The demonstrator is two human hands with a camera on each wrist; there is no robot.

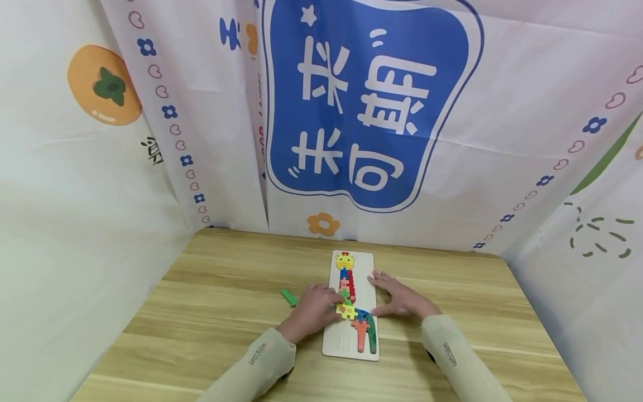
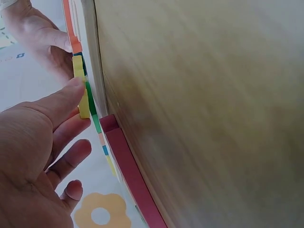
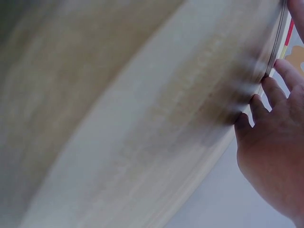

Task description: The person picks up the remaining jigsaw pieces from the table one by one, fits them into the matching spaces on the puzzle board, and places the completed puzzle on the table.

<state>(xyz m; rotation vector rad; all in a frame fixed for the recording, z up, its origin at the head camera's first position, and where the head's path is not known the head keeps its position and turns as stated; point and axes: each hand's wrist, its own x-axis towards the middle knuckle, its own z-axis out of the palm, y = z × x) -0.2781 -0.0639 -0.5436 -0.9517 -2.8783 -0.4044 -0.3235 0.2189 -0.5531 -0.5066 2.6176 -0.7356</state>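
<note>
Left hand [image 1: 314,310] round yellow piece [image 1: 348,311] at part-filled puzzle board [image 1: 365,282], right hand [image 1: 402,298] spread.

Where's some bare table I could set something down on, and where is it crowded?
Bare table shows between the right hand and the right edge, and left of the loose green piece. The middle is crowded: the left hand, pinching a yellow piece, and the right hand are both at the puzzle board.

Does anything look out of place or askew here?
A green piece lies loose on the table, left of the board, apart from the giraffe. Also, the blue sign behind reads sideways. No damage stands out.
</note>
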